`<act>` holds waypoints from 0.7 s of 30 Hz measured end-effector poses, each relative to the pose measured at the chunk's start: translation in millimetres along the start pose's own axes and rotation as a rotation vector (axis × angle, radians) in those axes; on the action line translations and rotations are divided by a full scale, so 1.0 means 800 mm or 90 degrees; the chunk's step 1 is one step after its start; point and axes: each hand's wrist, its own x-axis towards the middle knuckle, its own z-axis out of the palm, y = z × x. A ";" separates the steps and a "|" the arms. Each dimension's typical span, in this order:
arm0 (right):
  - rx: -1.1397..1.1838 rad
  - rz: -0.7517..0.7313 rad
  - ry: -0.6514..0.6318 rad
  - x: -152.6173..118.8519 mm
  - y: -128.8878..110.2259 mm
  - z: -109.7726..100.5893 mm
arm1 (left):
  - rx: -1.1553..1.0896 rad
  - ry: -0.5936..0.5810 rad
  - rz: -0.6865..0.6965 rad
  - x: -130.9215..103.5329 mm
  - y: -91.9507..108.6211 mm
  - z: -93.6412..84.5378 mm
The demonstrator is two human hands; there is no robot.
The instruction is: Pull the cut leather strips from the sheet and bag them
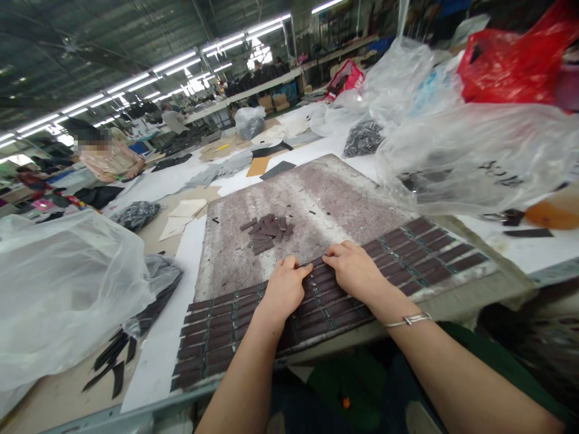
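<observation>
Both hands [316, 280] press the dark strips [246, 307] along the board's [312, 187] near edge; whether either grip is closed, I cannot tell; they look light, bendy, best pinched by ends

Tube lights [136, 81] glow beneath a dark metal ceiling [90, 42].

dark brown strips [416, 226] are lying flat in close rows under the left hand [284, 288] and right hand [358, 272]; loose short pieces [270, 231] are sitting heaped beyond the left.
</observation>
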 end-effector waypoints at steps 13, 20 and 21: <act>-0.028 0.070 -0.051 0.006 -0.016 -0.002 | -0.011 0.149 -0.182 0.018 -0.065 -0.008; -0.015 0.090 -0.050 0.010 -0.019 -0.002 | 0.124 0.103 -0.253 0.027 -0.106 -0.003; -0.013 0.091 -0.052 0.010 -0.019 -0.002 | 0.127 0.106 -0.258 0.027 -0.104 -0.004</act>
